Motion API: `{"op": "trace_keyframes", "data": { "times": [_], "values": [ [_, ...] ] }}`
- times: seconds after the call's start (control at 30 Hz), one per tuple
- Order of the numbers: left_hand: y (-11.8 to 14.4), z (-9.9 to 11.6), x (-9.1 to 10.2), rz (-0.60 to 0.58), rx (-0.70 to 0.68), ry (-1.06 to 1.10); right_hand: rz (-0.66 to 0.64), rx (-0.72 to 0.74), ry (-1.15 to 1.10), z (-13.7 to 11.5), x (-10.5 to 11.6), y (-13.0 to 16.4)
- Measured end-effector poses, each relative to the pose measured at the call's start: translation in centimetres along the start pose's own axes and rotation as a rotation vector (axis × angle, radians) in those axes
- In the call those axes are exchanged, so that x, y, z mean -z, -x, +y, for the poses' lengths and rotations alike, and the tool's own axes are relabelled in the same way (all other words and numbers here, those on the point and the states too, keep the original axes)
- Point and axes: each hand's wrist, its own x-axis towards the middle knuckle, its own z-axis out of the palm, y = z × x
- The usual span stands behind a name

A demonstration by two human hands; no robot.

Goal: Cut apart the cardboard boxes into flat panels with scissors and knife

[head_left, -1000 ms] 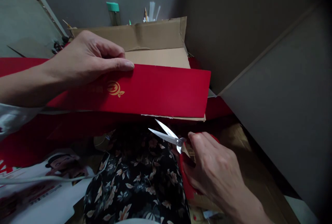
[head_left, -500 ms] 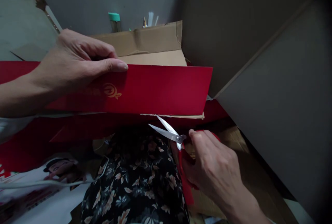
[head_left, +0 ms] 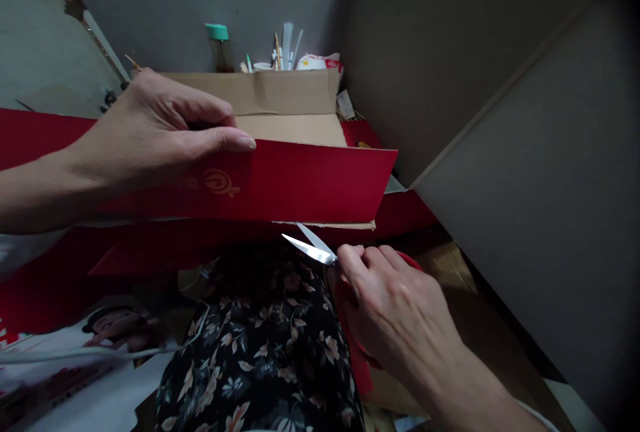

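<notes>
While pinching the top edge of a smooth, stiff red panel (head_left: 310,182) in the left hand (head_left: 155,122), with thumb flat over the front, also got scissors (head_left: 325,257) clutched in the right hand (head_left: 400,305), with fingers curled and knuckles up. Slim, pointy steel blades (head_left: 306,247) in a V, with one tip right at the panel's frayed lower edge; can't tell if touching tbh.
</notes>
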Motion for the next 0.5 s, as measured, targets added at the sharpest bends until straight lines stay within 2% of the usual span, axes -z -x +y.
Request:
{"op": "trace_keyframes", "data": {
  "times": [0.13,0.3,0.4,0.5],
  "values": [
    [-0.2,-0.1,-0.4,-0.093,0.005,0.010,0.020,0.032,-0.010,0.0,-0.6,-0.9],
    [-1.8,-1.1,-0.8,-0.210,0.052,0.089,0.117,0.156,-0.035,1.0,-1.6,-1.2],
    [-2.8,-2.5,-1.7,-0.311,0.135,0.143,0.159,0.186,-0.056,1.6,-2.5,-1.3],
    [-3.5,-4.6,-3.5,-0.402,0.184,0.147,0.147,0.188,-0.084,1.6,-4.2,-1.3]
  ]
}}
